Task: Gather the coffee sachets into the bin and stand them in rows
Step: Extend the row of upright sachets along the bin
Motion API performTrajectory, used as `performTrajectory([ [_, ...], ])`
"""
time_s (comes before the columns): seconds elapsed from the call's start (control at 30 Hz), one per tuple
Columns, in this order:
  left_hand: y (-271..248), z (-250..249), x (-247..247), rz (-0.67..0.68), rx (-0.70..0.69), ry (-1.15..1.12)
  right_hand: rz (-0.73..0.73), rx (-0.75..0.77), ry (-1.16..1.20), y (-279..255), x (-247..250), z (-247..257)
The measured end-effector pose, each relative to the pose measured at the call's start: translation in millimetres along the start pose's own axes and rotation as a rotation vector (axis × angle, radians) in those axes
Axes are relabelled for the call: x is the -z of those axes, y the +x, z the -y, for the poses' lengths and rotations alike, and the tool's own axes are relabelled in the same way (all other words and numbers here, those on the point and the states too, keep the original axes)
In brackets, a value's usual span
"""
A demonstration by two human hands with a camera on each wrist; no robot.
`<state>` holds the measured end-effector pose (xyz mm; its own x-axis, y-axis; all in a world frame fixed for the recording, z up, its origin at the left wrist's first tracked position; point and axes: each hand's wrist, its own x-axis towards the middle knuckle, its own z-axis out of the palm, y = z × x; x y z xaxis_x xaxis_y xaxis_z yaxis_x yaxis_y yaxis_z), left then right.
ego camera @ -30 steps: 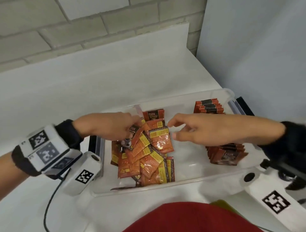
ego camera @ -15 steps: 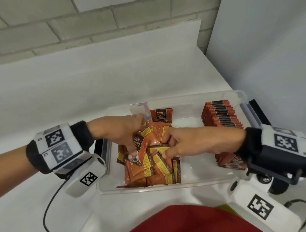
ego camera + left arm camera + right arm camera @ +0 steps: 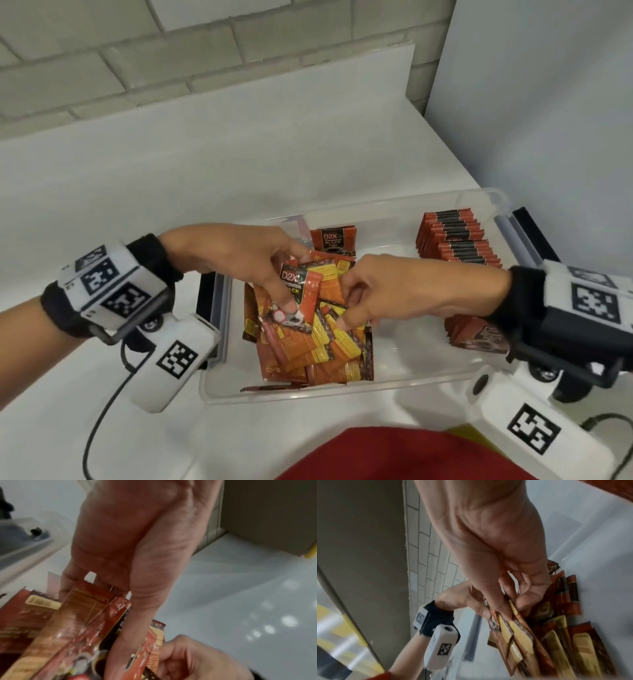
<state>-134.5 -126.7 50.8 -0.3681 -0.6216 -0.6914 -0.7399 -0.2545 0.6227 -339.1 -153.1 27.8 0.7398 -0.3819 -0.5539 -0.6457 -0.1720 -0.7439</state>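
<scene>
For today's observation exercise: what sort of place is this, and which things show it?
Probably a lab or test bench: a bare white counter against a painted block wall, with a clear bin of coffee sachets.

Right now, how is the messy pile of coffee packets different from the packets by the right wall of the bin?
The pile lies jumbled, faces up; the rows stand on edge. Both hands, left and right, work in the pile; nobody touches the rows. Both are red-orange sachets inside the bin.
</scene>
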Motion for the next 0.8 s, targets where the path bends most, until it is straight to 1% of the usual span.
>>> performTrajectory([
  [0.1, -7, -6, 13, -0.073, -0.059, -0.134, -0.05, 0.083, 0.165, -8, 15, 1],
  [0.17, -9, -8, 20, -0.128, -0.086, -0.328, -0.145, 0.135, 0.296, -12, 24, -2],
  [0.23, -6, -10, 22, -0.168, -0.115, -0.527, -0.222, 0.168, 0.478, -13, 28, -4],
  [0.37, 3, -23, 10, -0.259, -0.184, -0.78, -0.372, 0.168, 0.878, -13, 24, -1],
  [0.43, 11, -31, 3, -0.277, -0.212, -0.873, -0.44, 0.16, 0.979, -12, 24, -1],
  [0.53, 20, -41, -4, -0.266, -0.23, -0.934, -0.444, 0.202, 0.944, -12, 26, -3],
  [0.63, 24, -51, -6, -0.213, -0.268, -0.918, -0.478, 0.262, 0.85, -17, 27, -3],
  [0.73, 24, -60, -2, -0.136, -0.34, -0.909, -0.498, 0.344, 0.842, -20, 31, -2],
  [0.8, 24, -64, 5, -0.124, -0.405, -0.923, -0.535, 0.384, 0.834, -22, 40, 0],
])
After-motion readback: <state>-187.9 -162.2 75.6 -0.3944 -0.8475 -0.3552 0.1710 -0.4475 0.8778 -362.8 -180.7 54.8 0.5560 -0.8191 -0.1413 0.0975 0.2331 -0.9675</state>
